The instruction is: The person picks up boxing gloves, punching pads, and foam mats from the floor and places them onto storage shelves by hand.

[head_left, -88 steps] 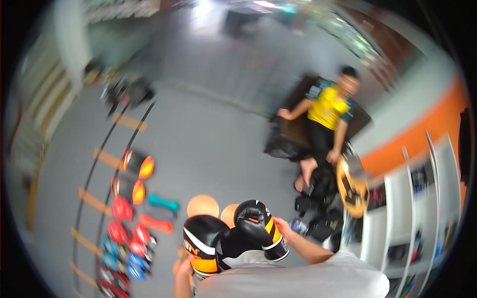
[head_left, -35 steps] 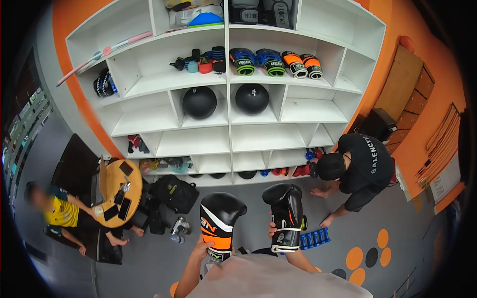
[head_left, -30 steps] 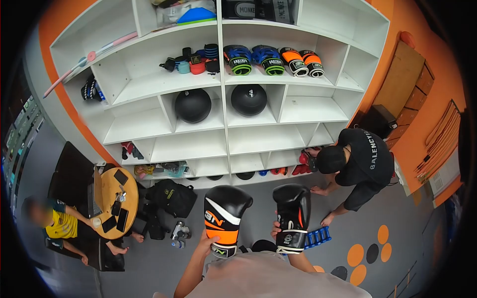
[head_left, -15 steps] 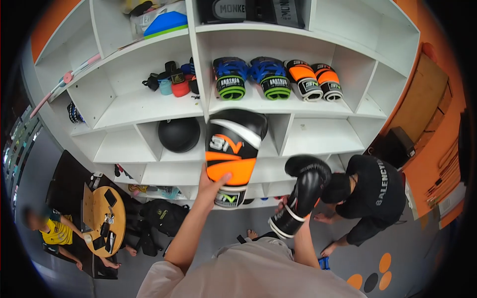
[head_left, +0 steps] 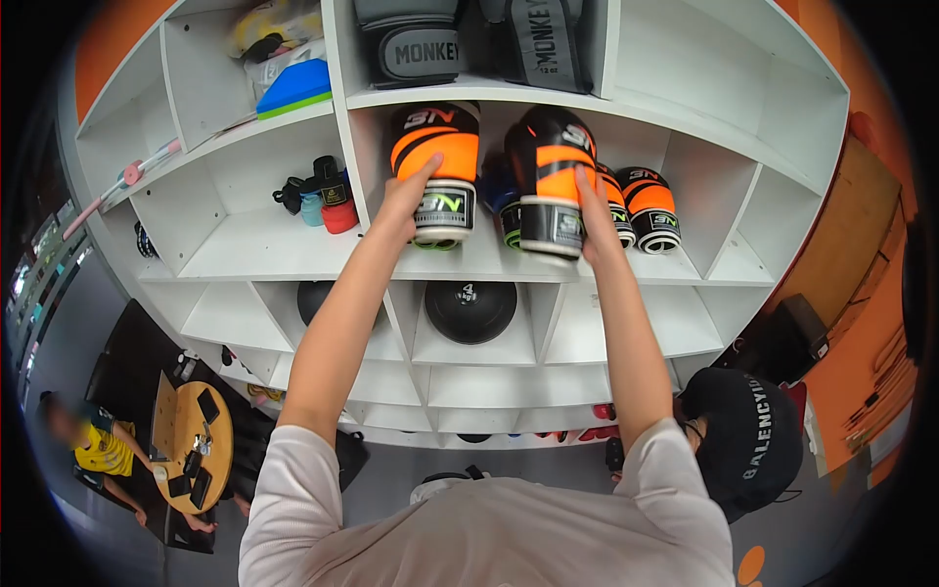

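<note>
My left hand grips an orange and black boxing glove, upright with its white-edged cuff down, at the front of the shelf compartment. To its right, my right hand holds a matching orange and black glove by its right side. Behind the two held gloves, parts of blue and green gloves show. Another orange and black pair stands on the same shelf, partly covered by the glove in my right hand.
Grey gloves sit on the shelf above. Hand wraps lie in the left compartment, and a black ball is below. A person in black crouches at the right; another person sits by a round table.
Both held gloves have moved up and forward to the shelf with the other gloves. The right one has turned from its back to its orange front. The person at the right has shifted.
</note>
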Tool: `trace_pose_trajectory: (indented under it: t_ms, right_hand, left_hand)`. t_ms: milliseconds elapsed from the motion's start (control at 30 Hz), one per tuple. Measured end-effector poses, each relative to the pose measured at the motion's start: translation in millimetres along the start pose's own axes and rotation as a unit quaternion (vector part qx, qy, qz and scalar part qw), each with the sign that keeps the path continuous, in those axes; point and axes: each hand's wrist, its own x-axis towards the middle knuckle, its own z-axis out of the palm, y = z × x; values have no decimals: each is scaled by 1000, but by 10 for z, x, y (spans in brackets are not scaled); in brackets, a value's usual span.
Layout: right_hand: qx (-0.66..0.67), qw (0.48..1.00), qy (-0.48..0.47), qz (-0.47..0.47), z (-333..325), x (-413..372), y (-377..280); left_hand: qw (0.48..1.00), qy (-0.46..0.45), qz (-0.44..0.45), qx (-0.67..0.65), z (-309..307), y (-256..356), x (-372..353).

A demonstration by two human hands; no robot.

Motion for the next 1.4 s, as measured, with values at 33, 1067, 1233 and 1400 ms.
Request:
trace_pose_trajectory:
  t_ms: [33,1067,1233,1400]
  right_hand:
    - [-32,999,-14,1,52,165,-62]
    - [-271,924,57,-264,-679,-1108,1128]
    - [-299,948,-75,74,-1113,-2663,2648]
    - [-212,909,-313,175,106,-3481,2730]
  left_hand:
    - [1000,2,8,-3,21,18,172]
    - [853,-76,330,397,-1391,-1379,-1434]
    - [932,-21,26,362,-2485,-2432,-2889]
    - [970,170,-32,171,-2987,-2341,-4077]
